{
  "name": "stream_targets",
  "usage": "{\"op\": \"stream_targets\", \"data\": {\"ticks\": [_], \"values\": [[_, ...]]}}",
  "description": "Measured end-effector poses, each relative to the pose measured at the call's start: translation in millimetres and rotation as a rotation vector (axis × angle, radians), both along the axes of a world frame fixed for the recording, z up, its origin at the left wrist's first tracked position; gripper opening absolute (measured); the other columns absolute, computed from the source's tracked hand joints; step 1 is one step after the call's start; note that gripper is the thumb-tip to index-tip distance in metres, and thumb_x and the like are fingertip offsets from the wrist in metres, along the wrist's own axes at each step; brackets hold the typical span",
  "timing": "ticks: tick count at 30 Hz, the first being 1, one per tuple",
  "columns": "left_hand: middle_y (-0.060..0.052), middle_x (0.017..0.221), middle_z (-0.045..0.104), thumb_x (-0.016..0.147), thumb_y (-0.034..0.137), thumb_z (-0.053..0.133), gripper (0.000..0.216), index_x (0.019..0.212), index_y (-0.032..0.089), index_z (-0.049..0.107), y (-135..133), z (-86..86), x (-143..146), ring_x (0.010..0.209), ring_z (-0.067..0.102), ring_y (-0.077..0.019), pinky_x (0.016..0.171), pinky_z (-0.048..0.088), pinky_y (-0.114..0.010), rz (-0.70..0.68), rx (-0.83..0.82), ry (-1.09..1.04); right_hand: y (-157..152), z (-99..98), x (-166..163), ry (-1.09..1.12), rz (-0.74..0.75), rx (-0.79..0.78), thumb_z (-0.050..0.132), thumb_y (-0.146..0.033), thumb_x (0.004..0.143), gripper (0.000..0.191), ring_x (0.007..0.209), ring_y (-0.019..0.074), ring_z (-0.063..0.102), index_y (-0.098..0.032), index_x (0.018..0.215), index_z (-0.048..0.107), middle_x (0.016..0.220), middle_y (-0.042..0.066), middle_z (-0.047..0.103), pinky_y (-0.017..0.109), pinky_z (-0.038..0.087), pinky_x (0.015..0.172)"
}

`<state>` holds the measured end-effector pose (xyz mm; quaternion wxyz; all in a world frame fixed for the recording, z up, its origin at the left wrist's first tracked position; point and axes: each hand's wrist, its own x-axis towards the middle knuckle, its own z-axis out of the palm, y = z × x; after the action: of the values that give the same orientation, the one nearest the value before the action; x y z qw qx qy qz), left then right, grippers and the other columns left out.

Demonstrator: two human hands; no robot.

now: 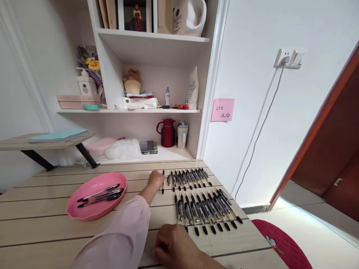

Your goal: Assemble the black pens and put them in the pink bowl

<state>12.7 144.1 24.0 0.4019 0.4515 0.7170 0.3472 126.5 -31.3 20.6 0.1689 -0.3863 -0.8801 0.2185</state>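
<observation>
My left hand, in a pink sleeve, reaches forward over the wooden table and pinches a black pen at the left end of the far row of pens. A second, nearer row of pens lies side by side toward the table's right edge. My right hand rests on the table near the front edge, just left of the near row. Its fingers are curled under, and what is beneath them is hidden. A pink plate at the left holds several black pens.
Behind the table stands a white shelf unit with a red jug, a lidded cup and a white bag. A raised board with a blue folder sits at the left. A pink note hangs on the wall; a red mat lies on the floor.
</observation>
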Motion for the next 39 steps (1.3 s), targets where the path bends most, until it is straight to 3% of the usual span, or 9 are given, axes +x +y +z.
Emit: {"op": "stream_targets", "data": {"ticks": [6, 15, 25, 39], "values": [[-0.007, 0.111, 0.054, 0.082, 0.030, 0.052, 0.032, 0.111, 0.016, 0.052, 13, 0.5, 5, 0.096, 0.055, -0.0197, 0.079, 0.047, -0.037, -0.024, -0.021, 0.145, 3, 2.2, -4, -0.166, 0.084, 0.067, 0.057, -0.032, 0.071, 0.020, 0.061, 0.0134, 0.056, -0.018, 0.081, 0.068, 0.078, 0.004, 0.068, 0.021, 0.031, 0.050], [-0.007, 0.111, 0.055, 0.082, 0.030, 0.052, 0.031, 0.110, 0.017, 0.052, 15, 2.1, 5, 0.096, 0.055, -0.0192, 0.079, 0.047, -0.037, -0.076, -0.033, 0.254, 4, -4.8, -6, -0.154, 0.188, 0.168, 0.059, -0.031, 0.071, 0.019, 0.062, 0.0135, 0.057, -0.017, 0.078, 0.067, 0.075, 0.003, 0.069, 0.021, 0.031, 0.050], [-0.007, 0.111, 0.055, 0.082, 0.030, 0.052, 0.032, 0.111, 0.016, 0.052, 19, -4.6, 4, 0.095, 0.056, -0.0192, 0.078, 0.048, -0.037, -0.107, -0.076, 0.263, 6, -7.5, -4, -0.122, 0.171, 0.167, 0.058, -0.034, 0.072, 0.021, 0.062, 0.0137, 0.058, -0.017, 0.079, 0.067, 0.075, 0.003, 0.069, 0.021, 0.032, 0.050], [-0.008, 0.111, 0.055, 0.082, 0.030, 0.051, 0.033, 0.112, 0.015, 0.051, 21, -0.1, 11, 0.094, 0.056, -0.0189, 0.078, 0.048, -0.038, -0.163, -0.150, 0.224, 10, -8.4, -8, -0.157, 0.218, 0.206, 0.059, -0.034, 0.071, 0.024, 0.065, 0.0157, 0.060, -0.016, 0.083, 0.069, 0.076, 0.004, 0.070, 0.022, 0.033, 0.051]]}}
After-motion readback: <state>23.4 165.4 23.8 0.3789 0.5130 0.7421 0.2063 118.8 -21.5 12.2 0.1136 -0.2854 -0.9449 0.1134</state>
